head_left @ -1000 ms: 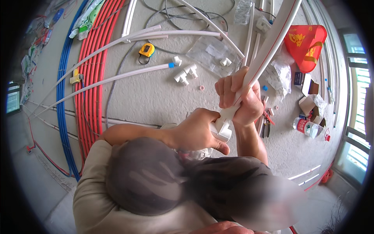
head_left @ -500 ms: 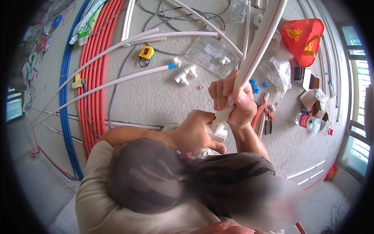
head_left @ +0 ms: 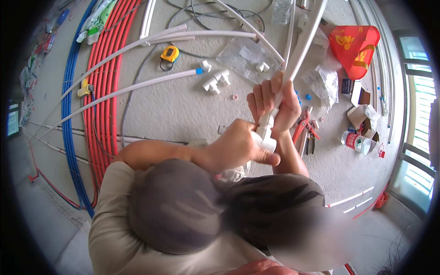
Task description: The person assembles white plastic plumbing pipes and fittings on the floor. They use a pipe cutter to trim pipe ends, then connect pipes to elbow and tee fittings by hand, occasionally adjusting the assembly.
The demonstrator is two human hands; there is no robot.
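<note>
A long white plastic pipe (head_left: 306, 42) slants up and away to the right, with my right hand (head_left: 278, 103) wrapped round its lower part. At the pipe's near end is a white pipe tee (head_left: 265, 138). My left hand (head_left: 233, 145) grips the tee from the left, thumb across its near side. Both hands are above my knees, and the joint between pipe and tee is partly behind my fingers. Beyond the hands lie several white fittings (head_left: 216, 81) on the floor. Red pipe cutters (head_left: 302, 126) rest right of my right wrist.
Red pipes (head_left: 101, 96) and blue pipes (head_left: 69, 103) run along the left floor. A capped white pipe (head_left: 151, 82) crosses them. A yellow tape measure (head_left: 170, 54), red bag (head_left: 355, 50), clear bag (head_left: 243, 57), opened boxes (head_left: 360, 112) and a bottle (head_left: 355, 141) lie around.
The pipe has tilted slightly and its red stripe has turned out of sight. My left hand and the tee have shifted a little right and up. Both hands keep their grip.
</note>
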